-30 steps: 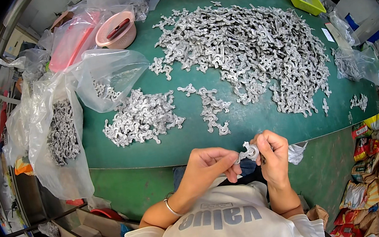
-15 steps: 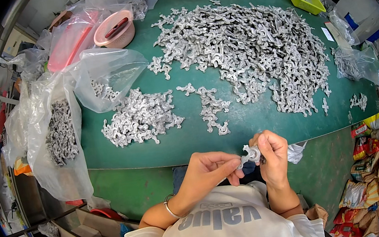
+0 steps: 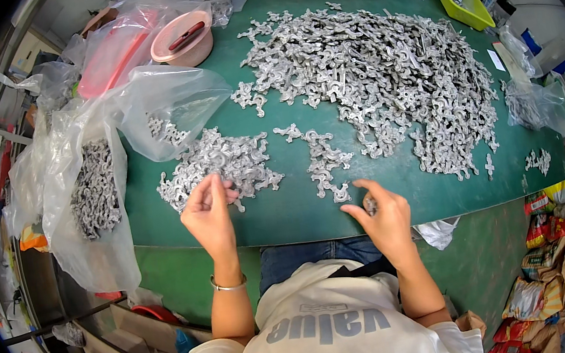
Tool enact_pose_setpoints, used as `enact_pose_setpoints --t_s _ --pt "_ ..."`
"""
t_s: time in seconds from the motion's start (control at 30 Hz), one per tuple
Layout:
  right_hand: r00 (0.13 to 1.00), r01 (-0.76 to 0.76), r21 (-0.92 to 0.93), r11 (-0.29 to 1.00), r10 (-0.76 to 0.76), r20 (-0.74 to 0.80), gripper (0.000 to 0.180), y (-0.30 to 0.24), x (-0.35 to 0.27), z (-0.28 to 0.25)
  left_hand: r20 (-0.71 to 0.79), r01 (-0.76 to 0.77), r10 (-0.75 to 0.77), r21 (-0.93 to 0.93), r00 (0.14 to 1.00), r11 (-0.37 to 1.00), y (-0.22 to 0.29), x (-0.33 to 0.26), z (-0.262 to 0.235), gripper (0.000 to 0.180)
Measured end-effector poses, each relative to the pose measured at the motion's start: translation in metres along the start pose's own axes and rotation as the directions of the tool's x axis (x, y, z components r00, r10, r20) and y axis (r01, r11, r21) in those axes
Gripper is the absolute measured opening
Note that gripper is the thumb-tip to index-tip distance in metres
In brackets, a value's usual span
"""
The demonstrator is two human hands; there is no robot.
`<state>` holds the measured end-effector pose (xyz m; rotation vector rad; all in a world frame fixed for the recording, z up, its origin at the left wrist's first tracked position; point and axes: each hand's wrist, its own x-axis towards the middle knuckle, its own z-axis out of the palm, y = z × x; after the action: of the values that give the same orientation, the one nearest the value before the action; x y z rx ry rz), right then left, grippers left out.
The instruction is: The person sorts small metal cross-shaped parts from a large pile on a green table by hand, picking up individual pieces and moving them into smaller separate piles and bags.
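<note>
The left hand [image 3: 211, 213] rested its loosely curled fingers on the small heap of grey metal castings [image 3: 219, 164] near the green counter's [image 3: 300, 202] front edge; the right hand [image 3: 385, 219] pinched one small grey casting [image 3: 369, 203].

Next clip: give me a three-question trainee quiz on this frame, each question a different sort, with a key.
1. True or false: the left hand is at the edge of the small pile of metal parts.
2. Multiple choice: the pink bowl on the green table stands at the A) far left, B) near right, C) middle of the big pile.
3. Fill in: the right hand is nearest the ___ edge of the table.

Key
1. True; its fingers reach the pile's near edge.
2. A; the bowl is beside the plastic bags, away from the big pile.
3. Near; the hand is by the table edge closest to the person, with a small metal piece showing at its fingers.
</note>
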<state>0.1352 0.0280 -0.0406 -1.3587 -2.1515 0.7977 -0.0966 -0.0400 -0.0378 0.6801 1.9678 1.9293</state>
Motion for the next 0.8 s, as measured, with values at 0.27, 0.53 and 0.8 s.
enact_pose_setpoints --t_s 0.27,0.53,0.8 --pt "0.995 0.082 -0.009 0.997 -0.082 -0.053 0.033 0.005 0.006 0.012 -0.004 -0.034 0.035 0.066 0.999 0.997 -0.004 0.001 0.000 0.030" --pt "0.908 -0.406 0.757 0.513 0.133 0.397 0.024 0.009 0.001 -0.010 -0.002 -0.173 0.184 0.326 0.983 0.929 -0.014 -0.003 -0.009 0.030" --pt "0.865 -0.497 0.824 0.271 0.081 0.495 0.042 0.000 -0.002 -0.007 0.195 -0.421 0.382 0.239 0.904 0.875 0.025 -0.033 0.013 0.038"
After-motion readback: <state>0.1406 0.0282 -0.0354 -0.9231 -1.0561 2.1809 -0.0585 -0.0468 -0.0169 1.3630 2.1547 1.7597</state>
